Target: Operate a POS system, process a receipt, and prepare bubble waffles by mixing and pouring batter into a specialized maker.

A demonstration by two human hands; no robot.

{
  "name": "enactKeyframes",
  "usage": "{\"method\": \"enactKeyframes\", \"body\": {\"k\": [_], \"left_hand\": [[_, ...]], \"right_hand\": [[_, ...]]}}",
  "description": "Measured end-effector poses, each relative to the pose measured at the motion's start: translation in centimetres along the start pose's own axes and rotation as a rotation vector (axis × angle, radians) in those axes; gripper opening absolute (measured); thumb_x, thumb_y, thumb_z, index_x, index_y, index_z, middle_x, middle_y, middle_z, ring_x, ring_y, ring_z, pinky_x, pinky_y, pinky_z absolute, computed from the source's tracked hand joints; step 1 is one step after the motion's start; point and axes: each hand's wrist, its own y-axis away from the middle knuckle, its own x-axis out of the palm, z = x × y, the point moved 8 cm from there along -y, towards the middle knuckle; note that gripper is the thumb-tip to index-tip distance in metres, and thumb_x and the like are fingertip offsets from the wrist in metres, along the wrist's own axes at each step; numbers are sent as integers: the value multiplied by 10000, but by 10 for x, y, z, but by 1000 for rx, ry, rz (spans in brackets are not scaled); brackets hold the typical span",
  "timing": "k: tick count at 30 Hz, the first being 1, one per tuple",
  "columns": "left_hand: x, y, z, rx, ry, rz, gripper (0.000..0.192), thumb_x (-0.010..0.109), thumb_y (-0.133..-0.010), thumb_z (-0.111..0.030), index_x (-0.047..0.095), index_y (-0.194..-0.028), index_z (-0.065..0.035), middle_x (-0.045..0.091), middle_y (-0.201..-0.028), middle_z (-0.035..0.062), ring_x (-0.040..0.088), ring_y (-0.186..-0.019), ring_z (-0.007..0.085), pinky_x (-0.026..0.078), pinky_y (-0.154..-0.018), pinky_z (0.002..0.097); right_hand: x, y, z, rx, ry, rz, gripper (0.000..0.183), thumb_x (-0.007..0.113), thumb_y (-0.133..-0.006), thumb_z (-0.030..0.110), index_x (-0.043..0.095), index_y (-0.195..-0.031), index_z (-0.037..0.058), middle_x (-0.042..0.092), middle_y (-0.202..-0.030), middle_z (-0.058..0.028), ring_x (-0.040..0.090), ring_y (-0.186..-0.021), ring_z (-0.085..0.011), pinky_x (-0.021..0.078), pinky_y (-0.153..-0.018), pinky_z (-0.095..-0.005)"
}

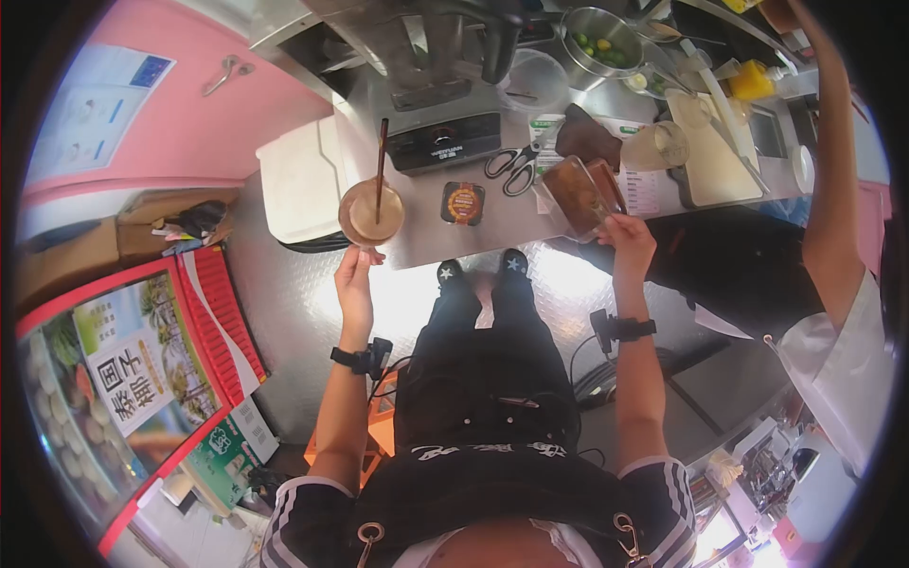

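Note:
My left hand grips the near edge of a round clear container that holds a light brown substance, with a dark stick standing in it. My right hand pinches the corner of a rectangular clear plastic container with brown contents, tilted over the counter's front edge. Between the hands, a small dark package with a red and gold label lies on the metal counter. Black-handled scissors lie behind it, beside a dark brown pouch.
A black-fronted machine stands at the back. A steel pot of green fruit, a clear jug and a cutting board are at the right. A co-worker's arm reaches in there. A white bin stands left.

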Motion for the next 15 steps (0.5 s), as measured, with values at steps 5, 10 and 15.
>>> {"method": "enactKeyframes", "body": {"k": [5,10,15], "left_hand": [[34,24,-49,-7,-22,60,234,507,-941,-143,554,-771,11,541,-779,42,517,-787,129,398,-772,257],[89,37,-74,-31,76,132,214,529,-927,-112,551,-765,25,527,-779,37,499,-748,117,392,-730,247],[136,42,-85,0,55,240,248,511,-949,-156,540,-771,15,514,-776,44,526,-777,144,413,-765,271]], "right_hand": [[-1,15,30,15,-124,48,90,657,-814,-2,623,-891,-35,637,-738,-85,611,-592,-127,507,-541,-227],[15,55,119,-72,-181,90,83,655,-812,-8,619,-884,-29,634,-737,-80,609,-602,-120,507,-550,-230],[40,99,183,-318,-93,144,78,650,-803,-44,630,-878,-30,642,-795,-79,618,-643,-111,515,-570,-239]]}}
